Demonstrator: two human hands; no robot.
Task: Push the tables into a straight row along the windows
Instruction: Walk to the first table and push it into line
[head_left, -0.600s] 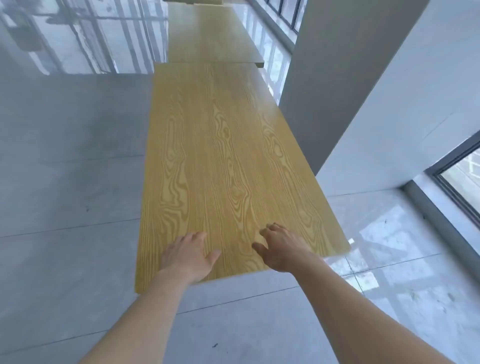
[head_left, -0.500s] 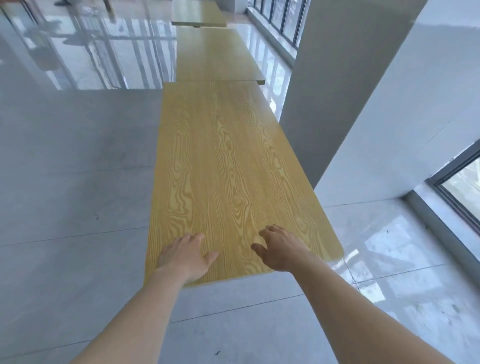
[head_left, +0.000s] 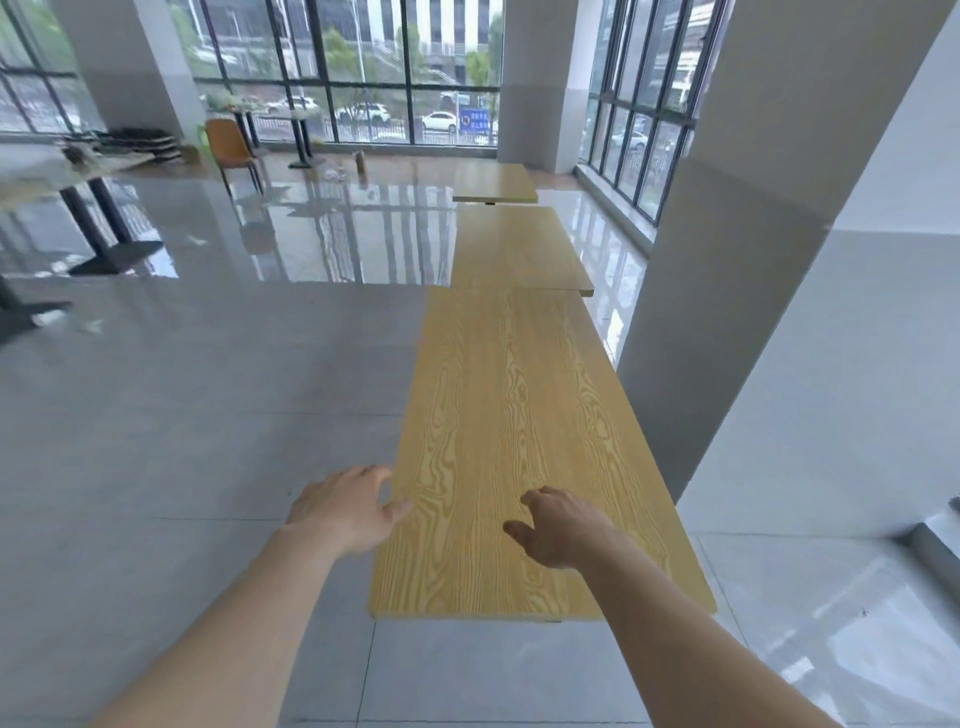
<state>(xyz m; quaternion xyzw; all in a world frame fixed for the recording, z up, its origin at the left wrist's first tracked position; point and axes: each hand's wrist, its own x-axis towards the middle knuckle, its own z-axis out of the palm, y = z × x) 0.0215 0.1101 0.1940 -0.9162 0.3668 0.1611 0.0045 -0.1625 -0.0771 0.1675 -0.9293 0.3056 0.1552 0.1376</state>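
Observation:
A long yellow wood-grain table (head_left: 514, 426) stretches away from me, its far end meeting a second table (head_left: 514, 249) that sits slightly offset to the right. A third table (head_left: 493, 182) stands beyond, with a small gap. My left hand (head_left: 348, 509) is at the near table's left edge, fingers apart, thumb touching the top. My right hand (head_left: 561, 525) hovers over the tabletop with loosely curled fingers, holding nothing.
A grey pillar (head_left: 727, 234) and a white wall (head_left: 857, 364) stand close on the right of the tables. Windows (head_left: 639, 104) line the right and far sides. An orange chair (head_left: 231, 148) and dark-legged tables (head_left: 98, 228) are at far left.
My view has lifted from the tabletop to the room. Both hands have come off the table's near end; the left has shifted to its left edge and the right is raised above the top.

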